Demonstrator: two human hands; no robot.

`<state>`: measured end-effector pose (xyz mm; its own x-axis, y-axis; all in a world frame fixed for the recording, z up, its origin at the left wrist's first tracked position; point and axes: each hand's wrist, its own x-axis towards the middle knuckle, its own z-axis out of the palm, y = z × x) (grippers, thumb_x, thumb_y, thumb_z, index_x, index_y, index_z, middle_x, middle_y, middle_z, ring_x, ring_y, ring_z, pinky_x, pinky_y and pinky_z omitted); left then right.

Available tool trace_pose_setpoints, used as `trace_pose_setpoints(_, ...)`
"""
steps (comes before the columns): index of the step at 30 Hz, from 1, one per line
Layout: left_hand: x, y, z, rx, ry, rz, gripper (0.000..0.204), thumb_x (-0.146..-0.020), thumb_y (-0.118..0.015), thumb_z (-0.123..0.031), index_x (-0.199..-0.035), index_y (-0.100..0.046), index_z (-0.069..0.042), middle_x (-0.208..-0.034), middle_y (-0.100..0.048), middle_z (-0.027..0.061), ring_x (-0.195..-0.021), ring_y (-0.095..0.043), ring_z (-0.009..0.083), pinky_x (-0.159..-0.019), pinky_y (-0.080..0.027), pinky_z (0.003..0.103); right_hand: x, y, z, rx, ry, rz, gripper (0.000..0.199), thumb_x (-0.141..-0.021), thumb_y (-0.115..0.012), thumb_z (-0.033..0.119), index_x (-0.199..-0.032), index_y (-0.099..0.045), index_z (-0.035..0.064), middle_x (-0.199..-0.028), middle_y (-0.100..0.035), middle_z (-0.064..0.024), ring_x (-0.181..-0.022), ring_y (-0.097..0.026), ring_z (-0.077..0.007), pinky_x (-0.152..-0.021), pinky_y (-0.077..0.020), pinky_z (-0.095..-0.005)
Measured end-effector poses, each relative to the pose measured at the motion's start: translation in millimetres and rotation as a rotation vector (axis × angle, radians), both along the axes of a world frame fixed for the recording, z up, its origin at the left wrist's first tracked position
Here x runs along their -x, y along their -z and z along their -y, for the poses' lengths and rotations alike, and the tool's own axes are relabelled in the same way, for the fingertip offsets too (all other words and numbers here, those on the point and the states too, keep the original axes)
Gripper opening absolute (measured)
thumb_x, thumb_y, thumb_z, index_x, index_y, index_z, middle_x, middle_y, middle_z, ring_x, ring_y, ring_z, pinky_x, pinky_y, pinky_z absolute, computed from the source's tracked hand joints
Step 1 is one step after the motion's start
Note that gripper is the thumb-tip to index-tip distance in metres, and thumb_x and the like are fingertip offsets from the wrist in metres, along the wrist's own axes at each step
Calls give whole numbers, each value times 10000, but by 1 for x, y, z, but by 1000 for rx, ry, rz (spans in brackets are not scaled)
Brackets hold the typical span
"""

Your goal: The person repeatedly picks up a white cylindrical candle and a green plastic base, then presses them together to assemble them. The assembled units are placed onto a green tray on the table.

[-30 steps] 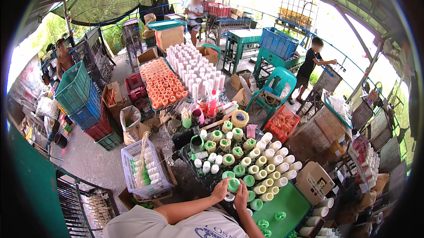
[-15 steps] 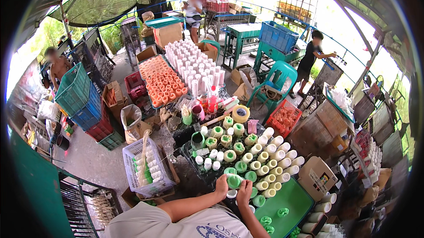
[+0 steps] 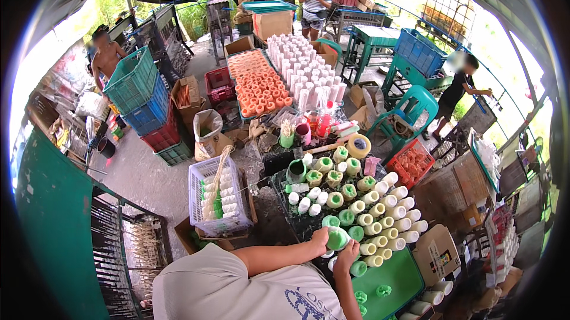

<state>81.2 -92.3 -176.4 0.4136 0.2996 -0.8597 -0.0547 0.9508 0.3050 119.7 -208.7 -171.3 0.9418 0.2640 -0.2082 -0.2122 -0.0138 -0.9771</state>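
Both hands are closed around a short green-and-white candle [image 3: 338, 238], its round green end facing up. My left hand [image 3: 320, 239] grips it from the left, and my right hand [image 3: 347, 254] is at its lower right. Just beyond my fingers, on a dark worktable, stand rows of cream hollow cylinders [image 3: 380, 225]. Several green-filled cylinders [image 3: 346, 217] stand close to the held piece. To the right of my right hand lies a green tray [image 3: 399, 273] with crumpled green ring-shaped pieces [image 3: 384, 291] on it.
At left is a white basket [image 3: 237, 225] of white and green cylinders, with stacked crates [image 3: 144, 91] behind. A tape roll [image 3: 358, 146] and red bottle [image 3: 325, 123] sit at the table's far side. Orange rings [image 3: 261, 91] fill a farther table. Three people are in the background.
My view has turned left, so the scene sits farther right. Both hands still hold the candle, and its green end now tilts more toward me.
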Motion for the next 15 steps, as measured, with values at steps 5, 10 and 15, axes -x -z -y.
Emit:
trace_pose_setpoints(5,1,-4,-2,14,18,57,360,-1125,-490,-353,-1209,-683,-60,-1150,-735,115,-997,-745,288,-919,-616,515,3,-17,-3,34,-23,50,208,-1161,-498,202,-1099,-595,29,-988,-623,-24,-869,-545,-100,-797,-490,-292)
trace_pose_setpoints(10,10,5,-8,39,51,292,441,-1146,-485,-433,-1224,-679,-45,-1197,-743,121,-1070,-741,287,-998,-601,496,3,-25,-5,48,0,46,213,-1156,-514,193,-1088,-616,19,-978,-625,-21,-866,-544,-98,-791,-488,-291)
trace_pose_setpoints(15,13,-6,-11,68,125,272,473,-1152,-470,-432,-1312,-659,-29,-1277,-736,145,-1135,-731,312,-1054,-577,511,-5,-16,2,64,38,21,212,-1132,-553,169,-1137,-661,-13,-1009,-665,-35,-888,-590,-121,-830,-519,-313)
